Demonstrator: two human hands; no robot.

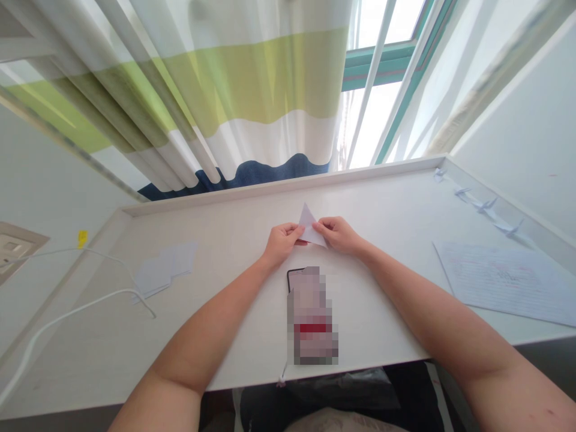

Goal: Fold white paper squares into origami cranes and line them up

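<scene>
Between my two hands is a small white piece of folded paper (306,217), its pointed tip facing away from me and another corner reaching to the lower right. My left hand (283,241) pinches its left edge, thumb on top. On the other side, my right hand (338,234) grips the right edge between thumb and curled fingers. Both hands are just above the white desk (252,324). A smartphone (310,312), mostly blurred out by pixels, lies on the desk nearer to me, below the hands.
Several white paper squares (155,273) lie at the left near white cables (67,309). Several small folded paper figures (486,206) line the right rim, above a written sheet (508,276). A raised edge (288,185) runs along the back, under the curtain (270,78).
</scene>
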